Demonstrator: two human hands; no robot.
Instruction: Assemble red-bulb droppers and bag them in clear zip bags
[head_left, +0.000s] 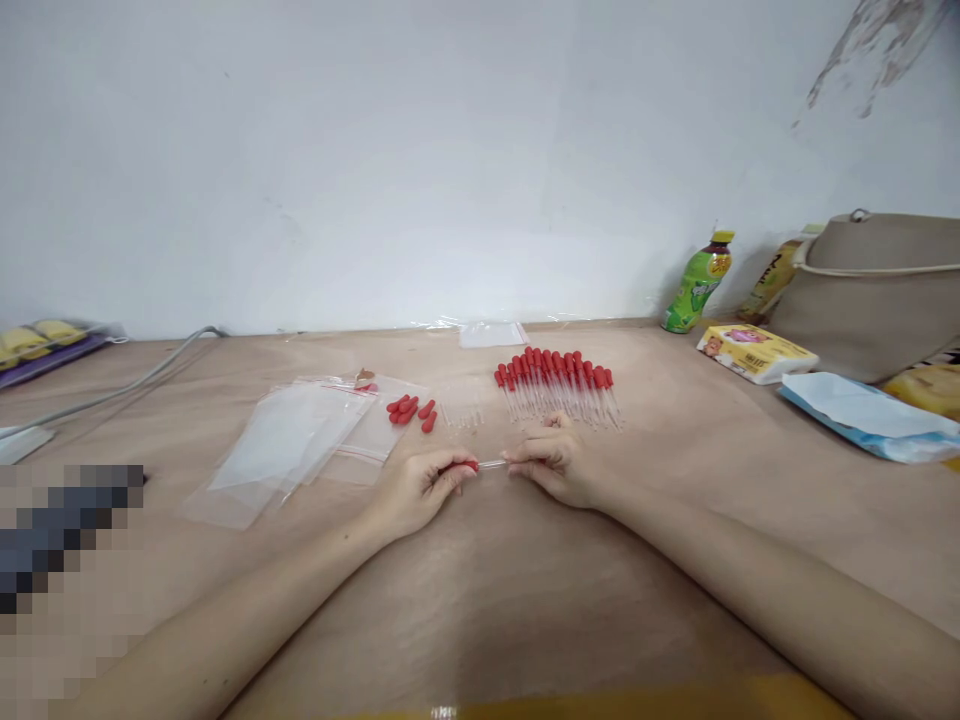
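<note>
Red bulb (470, 466) pinched; green label (697, 288) illegible.

Even, fairly bright light washes the pale wall (375, 170), whereas we see the brown tabletop (697, 440) darken into a broad, soft-edged shadow at lower centre. We note faint sheen on the clear bags (292, 440) and a small glare spot on the yellow strip (637, 703) below. Wide-angle distortion stretches the margins; coarse pixel blocks (67, 530) mask the lower left; the thin droppers (556, 375) look soft, perhaps slightly out of focus.
</note>
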